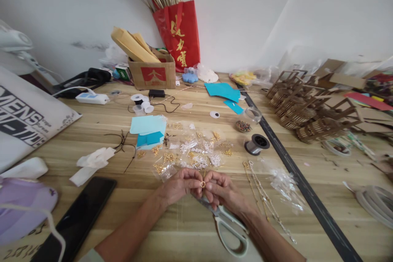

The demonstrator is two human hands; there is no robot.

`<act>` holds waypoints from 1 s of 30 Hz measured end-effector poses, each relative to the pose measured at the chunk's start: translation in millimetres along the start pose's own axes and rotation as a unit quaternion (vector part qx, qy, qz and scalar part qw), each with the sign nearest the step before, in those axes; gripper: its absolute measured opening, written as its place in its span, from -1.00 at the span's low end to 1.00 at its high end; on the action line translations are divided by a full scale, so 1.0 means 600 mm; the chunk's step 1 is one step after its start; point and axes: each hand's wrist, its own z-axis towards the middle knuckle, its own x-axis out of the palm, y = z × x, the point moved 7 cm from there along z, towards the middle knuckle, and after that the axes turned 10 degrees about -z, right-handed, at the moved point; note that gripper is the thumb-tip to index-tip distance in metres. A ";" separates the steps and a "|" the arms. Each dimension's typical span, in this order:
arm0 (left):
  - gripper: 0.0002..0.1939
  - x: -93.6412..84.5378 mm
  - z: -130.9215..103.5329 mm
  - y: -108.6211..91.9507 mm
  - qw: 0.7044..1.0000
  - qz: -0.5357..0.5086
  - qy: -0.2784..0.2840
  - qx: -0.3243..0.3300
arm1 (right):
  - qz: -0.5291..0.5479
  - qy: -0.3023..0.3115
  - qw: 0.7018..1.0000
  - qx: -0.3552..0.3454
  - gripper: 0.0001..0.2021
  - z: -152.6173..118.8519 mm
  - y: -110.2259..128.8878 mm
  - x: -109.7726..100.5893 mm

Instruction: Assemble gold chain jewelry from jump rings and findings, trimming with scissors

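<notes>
Left hand (188,183), thumb and finger pinched on a small gold ring (203,181); right hand (219,188), likewise pinched at the ring; ring, near centre, beside scissors (218,212); wire spool (255,145), farther off, right.

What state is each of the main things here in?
Gold ring, held up
Left hand, pinching gold ring
Right hand, pinching gold ring
Scissors, lying flat, partly hidden
Phone, lying flat, screen dark
Clear jar, partly filled
Wire spool, wound
Cardboard box, open, filled
Red bag, upright, filled

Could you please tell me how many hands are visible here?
2: the left hand and the right hand, both at the small gold ring. I see no others.
</notes>
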 end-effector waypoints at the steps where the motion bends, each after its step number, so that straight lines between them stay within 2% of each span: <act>1: -0.72 0.001 0.000 -0.001 1.000 0.002 -0.001 0.000 | -0.001 0.000 1.000 0.002 -0.71 0.000 0.000 0.000; 15: -0.76 0.001 0.001 -0.005 1.000 0.018 0.000 0.024 | -0.009 -0.011 1.000 -0.007 -0.73 0.002 -0.008 -0.010; 30: -0.77 0.001 0.003 -0.003 1.000 -0.011 0.004 0.013 | 0.004 -0.010 1.000 0.002 -0.72 -0.003 0.001 -0.005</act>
